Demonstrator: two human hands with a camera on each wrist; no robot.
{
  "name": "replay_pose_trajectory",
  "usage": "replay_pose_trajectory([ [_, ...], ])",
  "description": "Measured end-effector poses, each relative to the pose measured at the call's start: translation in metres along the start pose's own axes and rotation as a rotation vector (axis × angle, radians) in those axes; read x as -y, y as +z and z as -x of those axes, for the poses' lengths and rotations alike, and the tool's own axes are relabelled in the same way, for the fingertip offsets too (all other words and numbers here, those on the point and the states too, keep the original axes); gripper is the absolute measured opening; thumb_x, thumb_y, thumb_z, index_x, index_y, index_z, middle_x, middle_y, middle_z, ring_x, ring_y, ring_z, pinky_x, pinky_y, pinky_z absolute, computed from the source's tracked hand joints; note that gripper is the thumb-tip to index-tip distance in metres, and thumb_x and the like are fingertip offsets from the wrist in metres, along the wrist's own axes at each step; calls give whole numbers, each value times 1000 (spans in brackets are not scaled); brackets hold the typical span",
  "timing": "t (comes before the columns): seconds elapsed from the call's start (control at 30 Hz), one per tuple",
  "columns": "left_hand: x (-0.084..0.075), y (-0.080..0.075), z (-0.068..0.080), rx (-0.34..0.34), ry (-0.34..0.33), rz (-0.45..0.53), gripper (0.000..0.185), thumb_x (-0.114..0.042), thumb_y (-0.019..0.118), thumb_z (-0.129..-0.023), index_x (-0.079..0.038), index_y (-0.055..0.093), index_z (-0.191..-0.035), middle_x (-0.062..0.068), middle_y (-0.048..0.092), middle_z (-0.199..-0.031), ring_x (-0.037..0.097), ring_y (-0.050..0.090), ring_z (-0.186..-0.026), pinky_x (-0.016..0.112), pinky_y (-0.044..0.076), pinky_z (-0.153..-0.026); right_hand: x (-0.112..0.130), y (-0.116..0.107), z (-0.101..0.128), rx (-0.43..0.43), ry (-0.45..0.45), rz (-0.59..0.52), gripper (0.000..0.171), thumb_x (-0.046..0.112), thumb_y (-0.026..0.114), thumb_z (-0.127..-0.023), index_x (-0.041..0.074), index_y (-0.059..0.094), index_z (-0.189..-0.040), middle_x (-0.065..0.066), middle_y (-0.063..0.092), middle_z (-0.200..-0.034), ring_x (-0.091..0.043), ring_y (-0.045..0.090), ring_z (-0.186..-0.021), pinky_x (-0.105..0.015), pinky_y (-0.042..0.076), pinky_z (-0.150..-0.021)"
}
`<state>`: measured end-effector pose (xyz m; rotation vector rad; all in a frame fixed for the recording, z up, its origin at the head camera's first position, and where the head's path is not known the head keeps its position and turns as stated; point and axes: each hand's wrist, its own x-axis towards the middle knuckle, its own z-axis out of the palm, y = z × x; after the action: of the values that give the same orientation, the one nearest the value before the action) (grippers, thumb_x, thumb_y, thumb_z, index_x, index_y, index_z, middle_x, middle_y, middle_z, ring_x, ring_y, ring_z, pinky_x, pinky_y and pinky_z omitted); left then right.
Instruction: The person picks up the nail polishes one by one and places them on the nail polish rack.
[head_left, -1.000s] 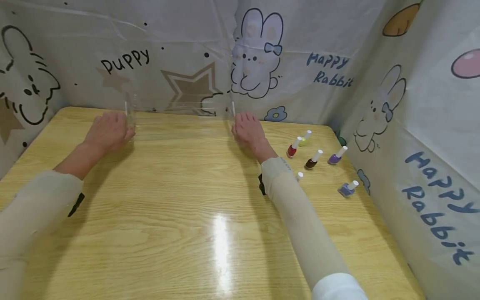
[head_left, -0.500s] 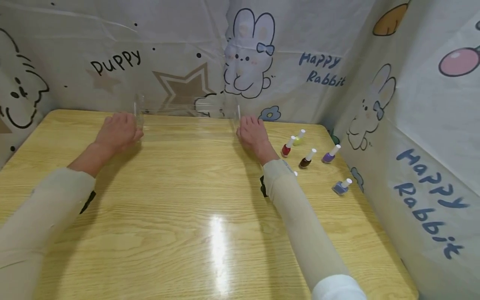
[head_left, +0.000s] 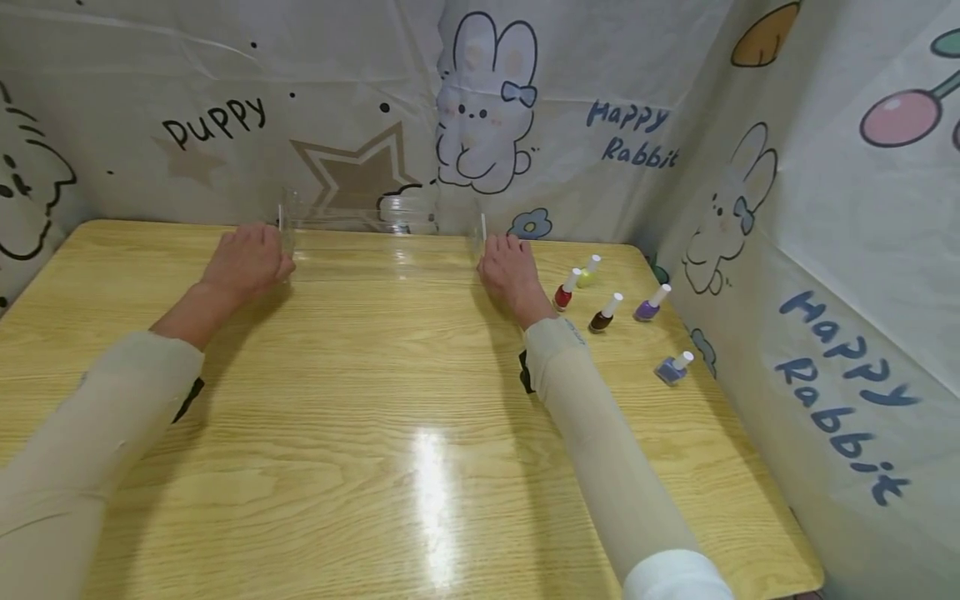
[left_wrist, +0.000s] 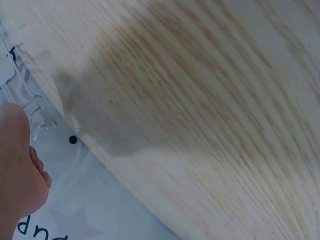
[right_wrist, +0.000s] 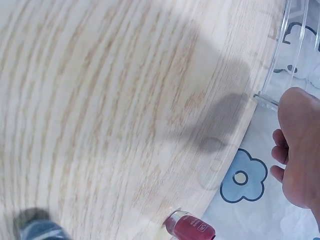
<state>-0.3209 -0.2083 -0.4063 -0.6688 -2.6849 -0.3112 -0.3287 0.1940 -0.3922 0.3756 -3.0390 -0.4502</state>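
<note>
A clear acrylic rack (head_left: 360,221) with long see-through rails spans between my two hands at the back of the table, close to the wall cloth. My left hand (head_left: 247,260) grips its left end, fingers curled. At the opposite end my right hand (head_left: 510,268) holds the side panel in the same way. In the left wrist view the thumb of the left hand (left_wrist: 20,165) lies over a corner of the rack (left_wrist: 37,110). The right wrist view shows the right hand (right_wrist: 302,145) at the rack's end (right_wrist: 270,100), fingers tucked under.
Right of my right hand stand several nail polish bottles: yellow (head_left: 585,277), red (head_left: 563,297), dark brown (head_left: 601,321), purple (head_left: 647,310) and blue (head_left: 670,371). Printed cloth (head_left: 570,50) closes off the back and right of the wooden table (head_left: 337,417).
Both hands have shifted the rack rightward along the back wall. The head view has turned slightly right. A white bottle cap beside the right sleeve has become hidden behind it.
</note>
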Motion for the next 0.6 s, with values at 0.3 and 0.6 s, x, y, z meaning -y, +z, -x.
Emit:
replay_pose_trajectory([
  [0.3,-6,8,-5,7,6,-18,22,-12,42,-92,0,36,-74,15,37,-69,33,39,-62,46,35,-54,-2,2,2,75,18,51,30,23,26,-108,-1,40,-121,-12,42,-106,-29,40,-99,-42,34,-87],
  [0.6,-9,15,-8,63,-16,-24,24,-15,38,-97,1,36,-79,17,38,-74,37,42,-66,47,34,-59,-1,1,7,112,34,88,27,17,27,-108,-3,40,-123,-14,43,-108,-31,40,-100,-44,36,-88],
])
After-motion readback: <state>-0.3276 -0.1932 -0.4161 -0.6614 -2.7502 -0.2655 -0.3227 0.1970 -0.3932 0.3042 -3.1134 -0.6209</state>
